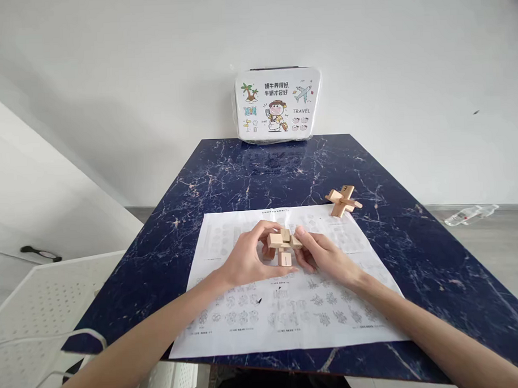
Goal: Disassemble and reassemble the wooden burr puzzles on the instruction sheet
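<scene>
A small wooden interlocking puzzle (283, 245) of pale crossed blocks is held upright over a printed instruction sheet (288, 306). My left hand (246, 261) grips it from the left, fingers curled round its blocks. From the right, my right hand (323, 257) pinches the same puzzle with thumb and fingers. A second wooden cross-shaped puzzle (343, 200) lies on the table beyond the sheet's far right corner, apart from both hands.
The dark blue marble-patterned table (167, 242) stands against a white wall. A white cartoon-printed case (278, 105) stands at the table's far edge. A white perforated chair (37, 303) is at the left. A clear plastic item (470, 214) lies on the floor at right.
</scene>
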Motion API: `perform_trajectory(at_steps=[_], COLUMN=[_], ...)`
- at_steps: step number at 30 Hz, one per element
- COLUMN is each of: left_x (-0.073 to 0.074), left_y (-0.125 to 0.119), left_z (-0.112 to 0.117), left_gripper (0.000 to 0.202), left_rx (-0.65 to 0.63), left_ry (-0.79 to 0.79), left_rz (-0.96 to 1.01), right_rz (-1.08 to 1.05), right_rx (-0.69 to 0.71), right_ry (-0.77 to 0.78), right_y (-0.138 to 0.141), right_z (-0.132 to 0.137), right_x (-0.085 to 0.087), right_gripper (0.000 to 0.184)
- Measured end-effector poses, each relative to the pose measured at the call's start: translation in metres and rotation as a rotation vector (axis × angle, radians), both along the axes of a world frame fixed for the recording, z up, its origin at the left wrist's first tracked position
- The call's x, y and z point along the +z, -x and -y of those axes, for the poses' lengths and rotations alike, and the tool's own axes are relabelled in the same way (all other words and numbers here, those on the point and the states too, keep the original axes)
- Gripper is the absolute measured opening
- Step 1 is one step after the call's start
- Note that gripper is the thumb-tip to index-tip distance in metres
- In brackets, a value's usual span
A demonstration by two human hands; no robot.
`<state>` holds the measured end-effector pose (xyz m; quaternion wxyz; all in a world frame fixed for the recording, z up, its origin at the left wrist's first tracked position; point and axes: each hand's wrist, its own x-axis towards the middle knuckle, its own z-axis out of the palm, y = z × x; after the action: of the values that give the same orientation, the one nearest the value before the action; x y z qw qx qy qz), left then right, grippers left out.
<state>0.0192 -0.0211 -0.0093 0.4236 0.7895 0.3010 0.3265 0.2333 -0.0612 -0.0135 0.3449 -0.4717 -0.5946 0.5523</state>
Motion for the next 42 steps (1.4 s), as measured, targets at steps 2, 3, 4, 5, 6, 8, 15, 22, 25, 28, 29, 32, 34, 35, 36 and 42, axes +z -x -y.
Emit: perform_trajectory(at_steps=[2, 3, 4, 5, 6, 8, 15, 22, 25, 28, 29, 32, 34, 35, 36, 42], left_x=[0.0026, 0.0037, 0.0047, 0.0055, 0.0061, 0.0066, 0.0032, 0.0005, -0.0003, -0.001, -0.0011, -0.0006, 0.0002, 0.0007, 0.0012, 0.002], left_y=[-0.0005, -0.0006, -0.0006, -0.0005, -0.0003, 0.0003, 0.0021, 0.0025, 0.0034, 0.0042, 0.0044, 0.0046, 0.0045, 0.0044, 0.0042, 0.0029], left_z=[-0.0001, 0.0, 0.0002, 0.0004, 0.0006, 0.0009, 0.0006, -0.0006, -0.0014, -0.0023, -0.0025, -0.0026, -0.0024, -0.0023, -0.0022, -0.0018], left_gripper=[0.068, 0.067, 0.066, 0.066, 0.065, 0.064, 0.068, 0.07, 0.07, 0.07, 0.07, 0.071, 0.07, 0.07, 0.07, 0.07], left_rx=[0.014, 0.024, 0.035, 0.045, 0.054, 0.068, 0.044, 0.014, 0.01, 0.004, 0.005, 0.01, 0.015, 0.017, 0.019, 0.041], left_ry=[0.021, 0.026, 0.033, 0.041, 0.05, 0.066, 0.012, -0.031, -0.029, -0.021, -0.021, -0.023, -0.025, -0.026, -0.029, -0.019], left_rz=[0.007, 0.011, 0.016, 0.02, 0.023, 0.024, 0.021, 0.044, 0.041, 0.042, 0.043, 0.035, 0.027, 0.023, 0.021, 0.049], right_rz=[-0.031, -0.057, -0.087, -0.116, -0.142, -0.169, -0.122, -0.114, -0.113, -0.111, -0.111, -0.115, -0.113, -0.111, -0.11, -0.131], right_rx=[0.0, -0.006, -0.014, -0.019, -0.024, -0.036, -0.069, -0.067, -0.065, -0.071, -0.073, -0.074, -0.074, -0.074, -0.075, -0.076], right_ry=[-0.033, -0.056, -0.08, -0.101, -0.118, -0.15, -0.155, -0.131, -0.133, -0.131, -0.129, -0.128, -0.129, -0.129, -0.128, -0.123], right_y=[-0.0008, -0.0011, -0.0014, -0.0015, -0.0016, -0.0015, -0.0009, -0.0018, -0.0021, -0.0021, -0.0021, -0.0019, -0.0018, -0.0018, -0.0017, -0.0009], right_z=[0.0, 0.0, -0.0001, -0.0002, -0.0005, -0.0012, -0.0034, -0.0029, -0.0026, -0.0024, -0.0023, -0.0021, -0.0021, -0.0023, -0.0024, -0.003], right_x=[-0.0009, -0.0012, -0.0016, -0.002, -0.0026, -0.004, -0.0084, -0.0072, -0.0071, -0.0069, -0.0067, -0.0061, -0.0062, -0.0065, -0.0069, -0.0094], right_gripper=[0.068, 0.063, 0.057, 0.051, 0.047, 0.048, 0.039, 0.041, 0.041, 0.041, 0.041, 0.041, 0.041, 0.041, 0.041, 0.041])
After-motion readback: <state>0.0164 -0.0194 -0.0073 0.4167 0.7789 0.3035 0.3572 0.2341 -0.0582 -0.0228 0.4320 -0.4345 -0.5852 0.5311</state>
